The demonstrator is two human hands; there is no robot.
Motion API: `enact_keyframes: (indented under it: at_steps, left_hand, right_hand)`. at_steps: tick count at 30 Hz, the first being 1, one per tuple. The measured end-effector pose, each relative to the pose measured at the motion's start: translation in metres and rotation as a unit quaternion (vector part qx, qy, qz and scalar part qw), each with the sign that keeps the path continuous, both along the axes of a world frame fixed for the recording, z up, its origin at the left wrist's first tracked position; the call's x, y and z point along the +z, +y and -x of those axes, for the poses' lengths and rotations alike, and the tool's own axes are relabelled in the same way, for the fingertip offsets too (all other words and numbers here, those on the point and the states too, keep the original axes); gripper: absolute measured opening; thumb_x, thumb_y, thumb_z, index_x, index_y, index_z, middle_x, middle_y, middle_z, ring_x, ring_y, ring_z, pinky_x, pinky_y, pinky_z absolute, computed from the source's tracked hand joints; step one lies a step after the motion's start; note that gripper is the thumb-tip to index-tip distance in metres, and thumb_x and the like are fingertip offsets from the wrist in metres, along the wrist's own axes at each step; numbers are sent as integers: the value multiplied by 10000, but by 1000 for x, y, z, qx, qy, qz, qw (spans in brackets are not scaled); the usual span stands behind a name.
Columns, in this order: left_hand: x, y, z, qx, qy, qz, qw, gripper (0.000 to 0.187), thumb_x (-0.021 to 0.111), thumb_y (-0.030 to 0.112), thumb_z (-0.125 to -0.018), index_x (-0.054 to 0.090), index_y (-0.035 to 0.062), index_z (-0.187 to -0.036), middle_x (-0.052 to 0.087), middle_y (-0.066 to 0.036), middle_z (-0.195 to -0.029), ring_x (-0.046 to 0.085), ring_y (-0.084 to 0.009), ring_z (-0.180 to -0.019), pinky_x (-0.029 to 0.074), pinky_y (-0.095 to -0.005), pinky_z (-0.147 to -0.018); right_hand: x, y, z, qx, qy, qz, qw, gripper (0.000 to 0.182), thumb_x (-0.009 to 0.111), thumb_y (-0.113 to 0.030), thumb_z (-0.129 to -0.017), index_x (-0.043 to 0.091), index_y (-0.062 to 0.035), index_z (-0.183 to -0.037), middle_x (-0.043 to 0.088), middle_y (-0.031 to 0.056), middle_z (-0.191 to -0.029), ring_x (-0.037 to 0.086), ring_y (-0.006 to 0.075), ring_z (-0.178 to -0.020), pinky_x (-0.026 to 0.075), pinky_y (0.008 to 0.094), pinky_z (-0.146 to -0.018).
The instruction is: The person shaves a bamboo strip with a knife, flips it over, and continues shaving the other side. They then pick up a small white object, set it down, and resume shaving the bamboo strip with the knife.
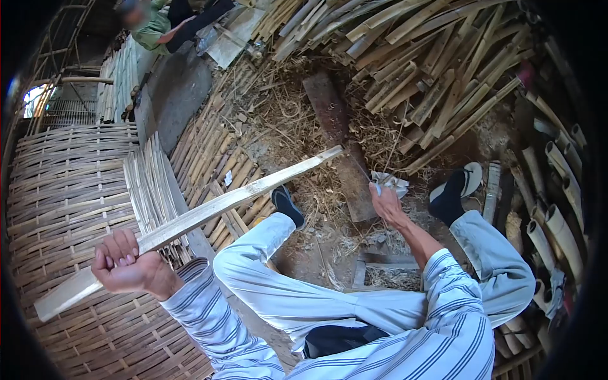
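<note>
My left hand (pixel 130 263) is closed around a long pale bamboo strip (pixel 234 199), near its lower-left end. The strip slants up to the right, and its far tip appears to lie over a dark wooden plank (pixel 326 104) on the ground. Close to the lower part of that plank, my right hand (pixel 386 204) is closed on what looks like a knife. Only a thin bit of blade shows, pointing up-left toward the strip's tip; the fingers hide the handle. A crumpled whitish piece (pixel 396 183) lies just beside this hand.
Shavings (pixel 285 101) cover the ground around the plank. Split bamboo pieces (pixel 430 76) are heaped at the upper right, with bamboo tubes (pixel 560 234) at the right edge. Woven bamboo panels (pixel 69 190) fill the left. Another person (pixel 155 31) sits at the upper left.
</note>
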State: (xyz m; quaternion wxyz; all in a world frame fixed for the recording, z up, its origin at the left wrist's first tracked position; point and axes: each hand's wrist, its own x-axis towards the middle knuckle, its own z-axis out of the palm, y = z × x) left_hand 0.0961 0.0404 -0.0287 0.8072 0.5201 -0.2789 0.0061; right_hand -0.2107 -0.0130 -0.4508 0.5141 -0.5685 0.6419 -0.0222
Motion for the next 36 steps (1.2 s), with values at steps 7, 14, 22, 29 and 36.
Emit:
enact_keyframes:
  at_steps: [7, 14, 22, 29, 36]
  left_hand:
    - [-4, 15, -4, -27, -28, 10, 999, 320, 429, 140, -812, 249, 188, -553, 212, 36, -475, 182, -77, -388, 159, -231, -377]
    - [1, 12, -3, -62, -17, 9, 998, 328, 436, 118, -801, 242, 186, -545, 218, 23, -487, 191, -88, -415, 172, -240, -404]
    - [5, 3, -6, -52, -22, -6, 998, 318, 438, 138, -818, 257, 186, -561, 233, 32, -476, 187, -76, -395, 166, -228, -384]
    - [7, -9, 10, -38, -30, 2, 999, 323, 440, 133, -823, 257, 185, -562, 235, 30, -472, 195, -75, -385, 164, -233, -381]
    - [3, -1, 5, 2, -31, -11, 999, 329, 436, 135, -816, 245, 188, -553, 239, 23, -483, 204, -80, -396, 163, -232, -393]
  right_hand:
    - [-29, 8, 4, 133, 96, 134, 977, 595, 458, -490, -952, 566, 67, -1133, 652, 304, -889, 624, 500, -850, 493, 545, -788]
    - [-18, -43, 3, -66, -44, 141, 987, 513, 467, -470, -965, 623, 15, -1013, 645, 273, -770, 644, 454, -764, 489, 502, -683]
    - [-90, 28, -2, -28, -30, 199, 979, 551, 468, -513, -944, 568, -3, -1127, 635, 288, -974, 609, 458, -956, 466, 501, -786]
    - [-30, 7, 15, 56, 110, -35, 992, 692, 403, -611, -924, 496, -45, -1311, 583, 286, -1205, 526, 459, -1166, 376, 529, -1013]
    - [-34, -12, 24, 141, 140, 117, 973, 616, 434, -551, -947, 542, 27, -1131, 666, 283, -927, 651, 436, -919, 516, 515, -802]
